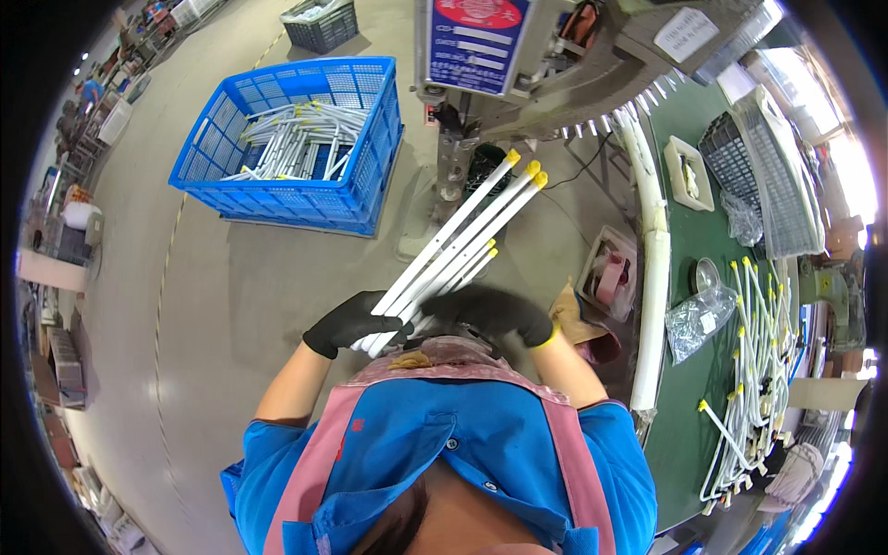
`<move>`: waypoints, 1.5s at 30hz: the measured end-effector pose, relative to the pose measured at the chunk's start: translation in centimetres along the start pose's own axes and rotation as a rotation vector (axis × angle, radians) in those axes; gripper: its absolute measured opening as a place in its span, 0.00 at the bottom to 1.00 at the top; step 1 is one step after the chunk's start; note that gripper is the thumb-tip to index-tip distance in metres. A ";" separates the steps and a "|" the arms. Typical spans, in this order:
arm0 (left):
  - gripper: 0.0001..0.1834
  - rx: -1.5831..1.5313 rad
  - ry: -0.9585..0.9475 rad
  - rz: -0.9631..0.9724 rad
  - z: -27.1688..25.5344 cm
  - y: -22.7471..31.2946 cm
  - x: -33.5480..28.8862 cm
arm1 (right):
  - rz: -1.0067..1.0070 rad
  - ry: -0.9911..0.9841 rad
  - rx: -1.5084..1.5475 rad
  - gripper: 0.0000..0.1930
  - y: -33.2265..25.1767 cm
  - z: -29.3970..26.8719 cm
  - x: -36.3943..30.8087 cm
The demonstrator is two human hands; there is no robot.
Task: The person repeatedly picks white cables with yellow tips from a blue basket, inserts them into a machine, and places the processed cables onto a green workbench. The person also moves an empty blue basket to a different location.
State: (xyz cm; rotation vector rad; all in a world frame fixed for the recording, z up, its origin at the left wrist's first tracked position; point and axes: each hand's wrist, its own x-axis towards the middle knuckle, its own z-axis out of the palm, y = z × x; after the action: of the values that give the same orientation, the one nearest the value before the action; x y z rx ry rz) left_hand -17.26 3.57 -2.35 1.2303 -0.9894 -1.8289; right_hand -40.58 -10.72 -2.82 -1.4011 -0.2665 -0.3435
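Several white tubes with yellow end caps [453, 242] slant up and away from my waist, fanned into a loose bundle. My left hand [359, 324], in a black glove, is closed around their lower ends. On the other side, my right hand [486, 311], also black-gloved, lies against or just beside the bundle; motion smears it and its fingers do not show. Beyond the tubes' far ends stands a grey machine [541, 92] with a blue plate [474, 69] on its front.
A blue crate [296, 211] with more white tubes stands on the floor at far left, a dark crate [319, 32] behind it. To the right, a green table [668, 444] bears piled yellow-capped tubes [754, 370], a plastic bag [700, 324] and a white tray [689, 176]. A padded rail [653, 305] edges it.
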 end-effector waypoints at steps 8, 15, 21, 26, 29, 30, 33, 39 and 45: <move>0.23 0.200 0.112 -0.002 0.0 -1.5 -5.3 | 0.169 0.915 -1.243 0.17 -2.7 -11.4 5.3; 0.25 0.208 0.174 0.015 0.1 -1.4 -7.8 | 0.177 0.798 -1.124 0.15 0.8 -13.3 7.0; 0.24 0.093 0.208 -0.042 -1.1 -1.3 -8.2 | -0.204 0.465 -2.008 0.15 0.6 -13.5 7.8; 0.26 0.104 0.208 -0.074 -1.8 -2.2 -8.2 | 0.095 0.813 -1.036 0.10 0.9 -11.7 9.4; 0.27 0.092 0.208 -0.078 -1.8 -2.3 -8.2 | 0.227 0.793 -1.175 0.13 0.3 -11.0 10.2; 0.27 0.078 0.196 -0.062 -1.8 -2.3 -8.2 | 0.270 0.794 -1.174 0.13 0.0 -10.8 10.3; 0.26 0.106 0.193 -0.064 -1.8 -2.2 -7.7 | 0.188 0.912 -1.184 0.15 -0.5 -10.3 10.2; 0.23 0.096 0.168 -0.066 -2.1 -2.5 -7.0 | 0.140 0.871 -1.208 0.13 -0.2 -10.9 9.3; 0.24 0.036 0.214 -0.106 -1.4 -1.0 -8.0 | 0.119 0.606 -1.424 0.10 0.5 -13.0 9.0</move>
State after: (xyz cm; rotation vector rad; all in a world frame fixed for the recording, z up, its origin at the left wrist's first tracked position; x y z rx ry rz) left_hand -13.69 10.65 -0.38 1.4904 -0.8551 -1.7217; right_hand -32.41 -24.23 -1.83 -2.5631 0.7181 -0.9276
